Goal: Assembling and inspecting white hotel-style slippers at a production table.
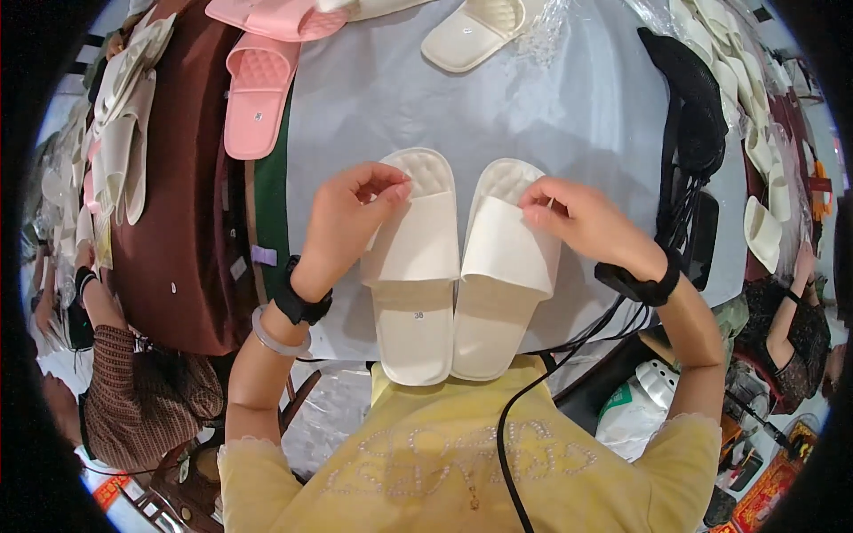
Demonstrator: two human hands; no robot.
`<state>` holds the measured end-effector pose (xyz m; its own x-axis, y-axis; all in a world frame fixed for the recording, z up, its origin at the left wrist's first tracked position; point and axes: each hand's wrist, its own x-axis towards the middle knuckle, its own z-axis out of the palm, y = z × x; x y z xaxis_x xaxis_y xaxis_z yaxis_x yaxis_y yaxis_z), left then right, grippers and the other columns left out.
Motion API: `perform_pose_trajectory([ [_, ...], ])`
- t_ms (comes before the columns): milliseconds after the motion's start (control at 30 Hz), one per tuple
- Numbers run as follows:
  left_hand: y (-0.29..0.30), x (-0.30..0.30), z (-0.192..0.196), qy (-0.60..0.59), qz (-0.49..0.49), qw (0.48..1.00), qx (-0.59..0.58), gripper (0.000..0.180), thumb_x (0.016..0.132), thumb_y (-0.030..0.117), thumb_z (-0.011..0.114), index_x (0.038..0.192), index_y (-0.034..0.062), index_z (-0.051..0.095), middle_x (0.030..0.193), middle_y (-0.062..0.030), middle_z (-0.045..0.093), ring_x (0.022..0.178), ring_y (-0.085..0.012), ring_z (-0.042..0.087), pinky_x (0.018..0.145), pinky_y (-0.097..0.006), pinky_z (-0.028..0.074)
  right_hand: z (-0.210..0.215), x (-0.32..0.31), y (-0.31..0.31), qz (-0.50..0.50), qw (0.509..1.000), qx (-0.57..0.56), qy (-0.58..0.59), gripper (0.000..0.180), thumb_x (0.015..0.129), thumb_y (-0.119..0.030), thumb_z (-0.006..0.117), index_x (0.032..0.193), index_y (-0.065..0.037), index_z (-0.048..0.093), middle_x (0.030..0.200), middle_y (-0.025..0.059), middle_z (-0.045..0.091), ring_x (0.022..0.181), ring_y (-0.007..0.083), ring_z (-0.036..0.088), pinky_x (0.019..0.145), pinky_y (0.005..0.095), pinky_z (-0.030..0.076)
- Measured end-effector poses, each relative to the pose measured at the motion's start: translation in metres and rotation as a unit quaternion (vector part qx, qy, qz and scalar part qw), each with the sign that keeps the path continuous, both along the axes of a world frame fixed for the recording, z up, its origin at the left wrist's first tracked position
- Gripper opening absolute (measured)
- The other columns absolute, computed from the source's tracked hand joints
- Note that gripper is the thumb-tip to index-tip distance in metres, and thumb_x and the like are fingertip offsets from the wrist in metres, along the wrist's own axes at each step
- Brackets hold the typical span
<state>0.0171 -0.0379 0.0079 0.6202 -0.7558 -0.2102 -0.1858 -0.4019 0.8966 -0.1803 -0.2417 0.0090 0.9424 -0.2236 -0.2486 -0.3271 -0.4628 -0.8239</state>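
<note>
Two cream slippers lie side by side in front of me, heels toward my body. My left hand (pixel 355 218) is closed in a pinch at the upper edge of the left slipper's (pixel 413 244) strap. Thumb and index finger of my right hand (pixel 586 218) come together at the strap edge of the right slipper (pixel 505 249). Each hand covers part of the outer side of its slipper, and the exact finger contact is partly hidden. Both slippers reach over the near edge of the grey table cover (pixel 373 115).
Pink slippers (pixel 258 98) lie at the far left, another cream slipper (pixel 471 35) at the back beside clear plastic. Along the right are a black mesh object (pixel 689 98), a dark phone-like device (pixel 704 240) and a black cable (pixel 511 426). Other people (pixel 147 391) sit on both sides.
</note>
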Motion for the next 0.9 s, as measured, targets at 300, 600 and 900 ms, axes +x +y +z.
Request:
perform_pose_trajectory([
  [300,0.011,0.001,0.001,-0.032,-0.002,0.999,-0.023,0.017,0.081,0.014,0.062,0.091,-0.0001,0.063,0.08,-0.0027,0.063,0.07,-0.0078,0.054,0.063,-0.022,0.043,0.075,-0.033,0.067,-0.013,0.963,-0.251,-0.096,0.01,0.078,-0.014,0.063,0.083,-0.008,0.057,0.071,0.0075,0.053,0.059,0.0223,0.055,0.051,0.0321,0.042],
  [600,0.016,0.002,-0.002,-0.035,-0.008,0.998,-0.043,0.018,0.082,0.013,0.062,0.093,-0.0019,0.062,0.078,-0.0017,0.062,0.072,-0.0059,0.054,0.064,-0.02,0.044,0.025,-0.071,0.15,0.113,0.943,-0.309,-0.051,0.026,0.076,-0.011,0.059,0.101,-0.011,0.058,0.076,0.003,0.054,0.062,0.0177,0.056,0.048,0.0295,0.043],
  [900,0.021,0.007,-0.009,-0.022,0.009,0.997,-0.078,0.02,0.081,0.013,0.063,0.093,-0.0024,0.062,0.08,-0.0026,0.063,0.073,-0.0069,0.055,0.066,-0.02,0.044,0.007,-0.006,0.161,0.367,0.776,-0.471,-0.203,0.027,0.076,-0.02,0.054,0.102,-0.016,0.059,0.102,0.0018,0.054,0.081,0.0145,0.052,0.075,0.0287,0.041],
])
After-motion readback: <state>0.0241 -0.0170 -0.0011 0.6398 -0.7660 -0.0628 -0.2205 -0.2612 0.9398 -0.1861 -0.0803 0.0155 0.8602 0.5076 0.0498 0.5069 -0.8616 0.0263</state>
